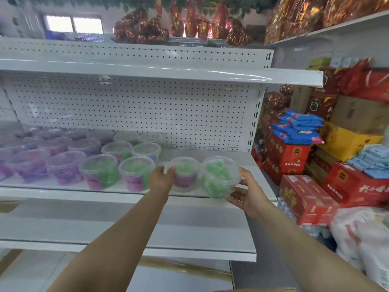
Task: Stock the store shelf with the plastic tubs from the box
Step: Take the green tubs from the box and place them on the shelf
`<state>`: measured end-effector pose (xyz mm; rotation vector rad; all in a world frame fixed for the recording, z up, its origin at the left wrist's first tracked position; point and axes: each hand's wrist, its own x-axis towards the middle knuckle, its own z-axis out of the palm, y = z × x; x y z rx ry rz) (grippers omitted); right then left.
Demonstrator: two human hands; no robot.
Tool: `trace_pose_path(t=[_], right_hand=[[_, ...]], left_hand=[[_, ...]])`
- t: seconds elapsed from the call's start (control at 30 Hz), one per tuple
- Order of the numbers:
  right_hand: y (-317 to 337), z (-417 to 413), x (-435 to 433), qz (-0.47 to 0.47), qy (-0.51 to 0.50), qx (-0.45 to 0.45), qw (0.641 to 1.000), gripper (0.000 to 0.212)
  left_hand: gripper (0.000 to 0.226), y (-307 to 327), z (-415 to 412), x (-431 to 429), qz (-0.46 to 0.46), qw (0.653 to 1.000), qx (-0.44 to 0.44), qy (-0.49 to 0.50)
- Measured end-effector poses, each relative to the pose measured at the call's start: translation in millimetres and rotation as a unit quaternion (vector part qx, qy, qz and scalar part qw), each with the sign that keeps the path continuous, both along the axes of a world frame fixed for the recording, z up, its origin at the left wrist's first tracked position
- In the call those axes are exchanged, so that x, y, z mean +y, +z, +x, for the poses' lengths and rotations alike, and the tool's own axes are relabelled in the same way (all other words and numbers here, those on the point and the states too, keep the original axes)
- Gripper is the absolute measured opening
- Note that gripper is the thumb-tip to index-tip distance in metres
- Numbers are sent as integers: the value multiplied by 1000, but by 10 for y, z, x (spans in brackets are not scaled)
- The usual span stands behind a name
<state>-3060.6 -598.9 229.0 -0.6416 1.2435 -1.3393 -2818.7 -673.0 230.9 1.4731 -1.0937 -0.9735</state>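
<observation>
Several clear plastic tubs with green or purple contents stand in rows on the white middle shelf (63,189). My left hand (161,178) grips a tub with a pink label (186,173) that rests near the shelf's front edge. My right hand (246,192) holds another tub (220,178), green inside and tilted, at the shelf's front edge just right of the first. The nearest shelved tub (136,172) stands left of my left hand. The box is only partly visible as cardboard (179,267) below the lowest shelf.
An empty shelf board (189,228) juts out below my arms, and another shelf (168,74) hangs above. Bare shelf space lies behind the two held tubs. Red cartons (303,199), blue packets (299,129) and a white sack (364,239) crowd the right side.
</observation>
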Motion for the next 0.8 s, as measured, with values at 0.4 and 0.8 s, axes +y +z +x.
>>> trace_pose_path(t=[0.4, 0.8], right_hand=[[-19, 16, -198, 24, -22, 18, 999, 58], [-48, 13, -554, 48, -103, 123, 986, 47]], left_hand=[[33, -50, 6, -136, -127, 948, -262, -131], [32, -191, 24, -257, -178, 933, -298, -96]])
